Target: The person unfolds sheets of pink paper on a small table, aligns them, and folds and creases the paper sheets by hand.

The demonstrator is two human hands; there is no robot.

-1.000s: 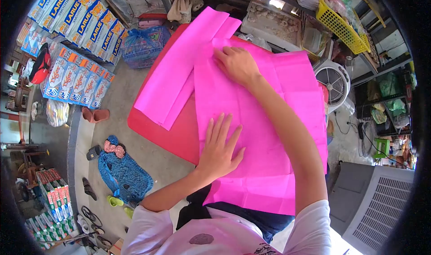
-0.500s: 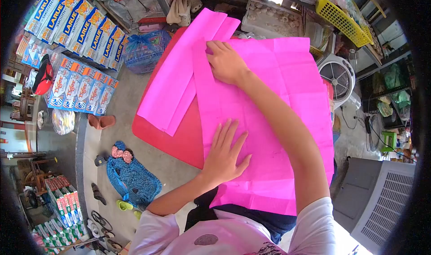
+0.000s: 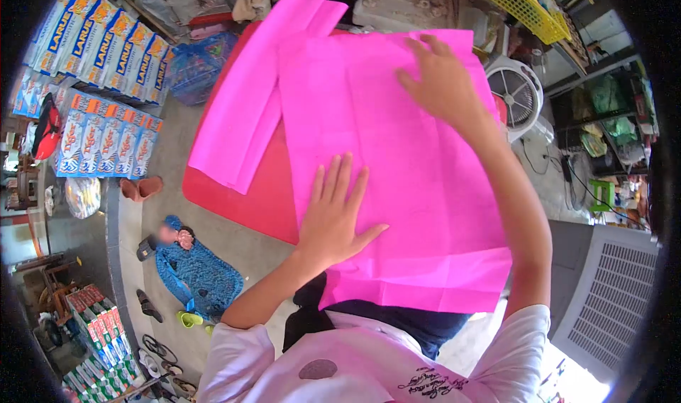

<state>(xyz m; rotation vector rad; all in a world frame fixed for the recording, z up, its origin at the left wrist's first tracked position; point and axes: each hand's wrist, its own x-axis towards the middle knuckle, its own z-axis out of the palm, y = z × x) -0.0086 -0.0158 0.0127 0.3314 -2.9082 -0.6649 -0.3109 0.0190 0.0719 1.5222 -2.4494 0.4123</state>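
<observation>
Keep your left hand [image 3: 333, 219], fingers spread flat, pinning the pink paper sheet [image 3: 404, 169] on the red surface [image 3: 262, 197] while your open right hand [image 3: 440, 84] smooths its far edge evenly.

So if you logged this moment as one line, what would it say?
left hand: flat on pink sheet, near edge | right hand: flat on sheet, far right | folded pink paper: beside it on red table
</observation>
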